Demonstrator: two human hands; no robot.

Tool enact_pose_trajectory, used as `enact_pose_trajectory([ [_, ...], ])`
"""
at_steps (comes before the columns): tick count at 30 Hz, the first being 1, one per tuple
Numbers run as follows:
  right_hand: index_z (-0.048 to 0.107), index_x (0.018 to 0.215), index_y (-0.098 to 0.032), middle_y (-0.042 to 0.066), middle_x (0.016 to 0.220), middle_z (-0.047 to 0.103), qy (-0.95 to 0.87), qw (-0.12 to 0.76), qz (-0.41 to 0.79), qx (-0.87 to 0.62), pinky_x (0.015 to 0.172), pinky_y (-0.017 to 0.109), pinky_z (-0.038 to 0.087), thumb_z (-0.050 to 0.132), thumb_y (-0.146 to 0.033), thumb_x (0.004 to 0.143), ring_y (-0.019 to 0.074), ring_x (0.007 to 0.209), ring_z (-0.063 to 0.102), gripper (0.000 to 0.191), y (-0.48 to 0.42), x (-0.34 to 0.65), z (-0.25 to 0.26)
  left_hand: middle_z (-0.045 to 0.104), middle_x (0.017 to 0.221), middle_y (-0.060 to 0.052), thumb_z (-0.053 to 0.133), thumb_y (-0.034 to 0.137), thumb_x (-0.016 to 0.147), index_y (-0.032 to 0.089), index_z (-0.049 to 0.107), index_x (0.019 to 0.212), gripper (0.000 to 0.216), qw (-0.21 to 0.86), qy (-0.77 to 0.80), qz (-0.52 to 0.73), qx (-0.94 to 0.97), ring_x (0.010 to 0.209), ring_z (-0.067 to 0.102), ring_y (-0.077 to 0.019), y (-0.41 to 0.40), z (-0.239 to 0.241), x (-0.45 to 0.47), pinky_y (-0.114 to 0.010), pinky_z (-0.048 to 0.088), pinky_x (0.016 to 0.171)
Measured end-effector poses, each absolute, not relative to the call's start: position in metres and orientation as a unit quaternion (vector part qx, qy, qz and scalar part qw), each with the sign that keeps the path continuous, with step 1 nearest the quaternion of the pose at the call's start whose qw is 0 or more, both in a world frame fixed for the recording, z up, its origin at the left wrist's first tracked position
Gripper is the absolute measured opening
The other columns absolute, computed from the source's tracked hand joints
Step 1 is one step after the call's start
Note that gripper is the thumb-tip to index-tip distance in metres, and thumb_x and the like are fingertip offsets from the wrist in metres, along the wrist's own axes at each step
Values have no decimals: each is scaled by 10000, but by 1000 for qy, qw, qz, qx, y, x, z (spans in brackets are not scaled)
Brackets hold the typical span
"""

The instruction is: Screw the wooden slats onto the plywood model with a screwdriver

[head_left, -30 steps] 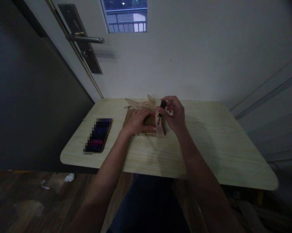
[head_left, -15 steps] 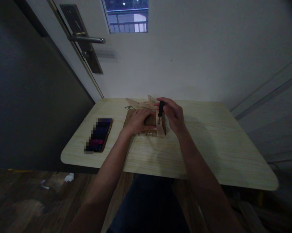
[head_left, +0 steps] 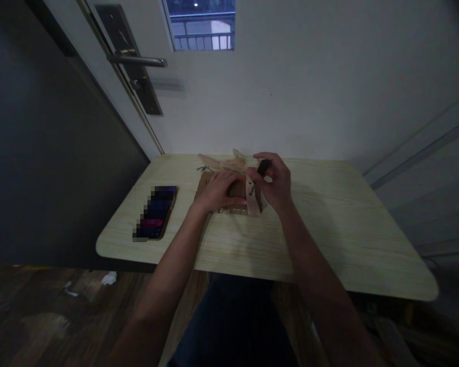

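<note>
My left hand (head_left: pixel 218 191) lies spread over a brown slab that looks like cardboard (head_left: pixel 236 190), its thumb reaching to a pale wooden-looking strip (head_left: pixel 252 205) along the slab's right side. My right hand (head_left: pixel 278 182) is closed around the black handle of a screwdriver (head_left: pixel 264 166). The tool leans to the right, and its handle is partly covered by my fingers. Just below the fingertips a small dark screw (head_left: pixel 251 190) shows at the strip; whether the screwdriver tip touches it I cannot tell.
Behind the slab lie pale tan pieces (head_left: pixel 229 164) and several loose screws (head_left: pixel 203 168). A phone (head_left: pixel 158 211) rests on the left of the light wooden table (head_left: pixel 347 219). A white door (head_left: pixel 309 76) with a metal handle (head_left: pixel 137 60) rises behind the table.
The screwdriver has tilted over to the right, and my right-hand fingers have shifted down toward its lower end. My left hand holds its place on the slab.
</note>
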State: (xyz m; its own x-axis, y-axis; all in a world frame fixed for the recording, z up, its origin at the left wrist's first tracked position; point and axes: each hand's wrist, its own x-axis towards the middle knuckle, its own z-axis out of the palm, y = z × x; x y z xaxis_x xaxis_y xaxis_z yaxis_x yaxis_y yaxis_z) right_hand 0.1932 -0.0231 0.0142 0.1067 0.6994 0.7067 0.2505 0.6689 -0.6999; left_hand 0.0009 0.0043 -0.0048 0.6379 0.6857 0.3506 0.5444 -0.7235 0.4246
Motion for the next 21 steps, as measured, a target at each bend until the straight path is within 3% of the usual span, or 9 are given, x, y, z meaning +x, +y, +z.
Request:
enact_pose_trajectory([
  [3,680,1013,-279,6,986,664,-659,635,176,-362,573,241,496,759,-458,819,144,823,623,275,-23,193,13,646,1307,-125,806,587,750,238,596,1259,652,140,345,252,893,1246,575,-346,4,-5,1,-541,417,1057],
  [7,666,1033,-263,7,962,678,-664,632,191,-352,583,238,487,654,-468,911,125,777,621,239,-26,193,16,661,1267,-120,806,580,756,226,604,1236,630,143,346,247,894,1225,585,-338,3,-3,1,-526,416,1057],
  [12,660,1148,-259,25,926,695,-679,633,211,-307,677,290,533,495,-518,992,154,827,670,345,-29,195,19,659,1291,-118,812,561,759,226,599,1248,630,150,343,249,893,1243,579,-331,1,1,1,-517,400,1077],
  [21,673,1126,-301,6,893,764,-646,645,232,-336,586,282,561,702,-535,862,170,764,737,353,-26,193,17,665,1277,-119,811,561,756,224,608,1240,624,145,345,249,893,1228,587,-334,1,-1,1,-525,416,1065],
])
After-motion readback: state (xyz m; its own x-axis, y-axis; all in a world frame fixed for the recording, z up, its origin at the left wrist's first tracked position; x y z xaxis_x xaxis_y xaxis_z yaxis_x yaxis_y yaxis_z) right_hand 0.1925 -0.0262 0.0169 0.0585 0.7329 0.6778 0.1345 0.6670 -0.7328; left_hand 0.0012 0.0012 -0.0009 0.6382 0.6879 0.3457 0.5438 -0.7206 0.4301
